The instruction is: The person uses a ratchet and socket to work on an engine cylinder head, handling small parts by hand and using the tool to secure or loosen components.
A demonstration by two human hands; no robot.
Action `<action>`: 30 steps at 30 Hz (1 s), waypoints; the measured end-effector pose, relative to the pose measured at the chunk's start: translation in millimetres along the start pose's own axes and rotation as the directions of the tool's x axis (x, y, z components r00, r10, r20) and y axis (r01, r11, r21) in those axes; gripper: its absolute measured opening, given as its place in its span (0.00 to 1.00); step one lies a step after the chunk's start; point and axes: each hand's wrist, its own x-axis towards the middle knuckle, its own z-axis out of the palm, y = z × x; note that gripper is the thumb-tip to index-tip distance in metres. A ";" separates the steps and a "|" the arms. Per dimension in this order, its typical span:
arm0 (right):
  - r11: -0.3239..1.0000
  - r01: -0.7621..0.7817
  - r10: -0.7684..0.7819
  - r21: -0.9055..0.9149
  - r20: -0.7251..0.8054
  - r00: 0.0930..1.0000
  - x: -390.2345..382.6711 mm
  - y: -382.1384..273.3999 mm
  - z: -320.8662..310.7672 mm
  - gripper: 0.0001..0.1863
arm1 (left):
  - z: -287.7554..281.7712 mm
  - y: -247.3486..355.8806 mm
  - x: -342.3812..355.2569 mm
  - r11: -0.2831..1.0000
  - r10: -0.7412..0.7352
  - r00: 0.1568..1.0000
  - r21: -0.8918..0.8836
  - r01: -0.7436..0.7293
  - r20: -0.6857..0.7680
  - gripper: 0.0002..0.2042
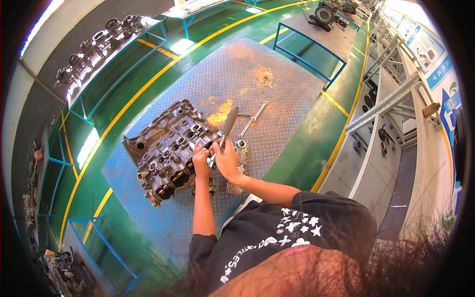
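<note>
A dirty metal engine cylinder head (169, 141) lies on the left half of a worn checker-plate worktop (277, 89). My right hand (225, 161) is closed around the lower shaft of an upright tool with a grey handle (229, 121), at the head's right edge. Just left of it, my left hand (201, 161) has its fingers curled by the lower end of that tool; what they grip is hidden. A long silver wrench (252, 120) lies to the right, crossed by a short thin tool. Behind my right hand is a light metal finned part (240, 158), partly hidden.
Blue-framed benches with engine parts (99, 44) stand at the upper left, another bench (330, 47) beyond the worktop, and more parts (67, 270) at the lower left. Metal frames (371, 123) and wall posters line the right. Yellow lines cross the green floor.
</note>
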 end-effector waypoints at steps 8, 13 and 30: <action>0.675 0.738 -0.544 0.015 0.685 0.485 -27.5 -47.8 1.6 0.09 | 2.1 -10.6 -38.4 0.681 -0.413 0.907 -0.634 0.366 0.080 0.02; 0.750 0.647 -0.556 -0.137 0.399 0.729 -13.8 -43.9 -8.8 0.04 | -6.9 10.4 -5.7 0.990 -0.011 0.992 -0.138 -0.007 -0.124 0.03; 0.627 0.762 -0.603 -0.164 0.516 0.608 1.8 -34.3 -6.2 0.08 | 2.5 -16.3 -14.7 0.999 0.039 0.999 -0.020 -0.039 -0.020 0.04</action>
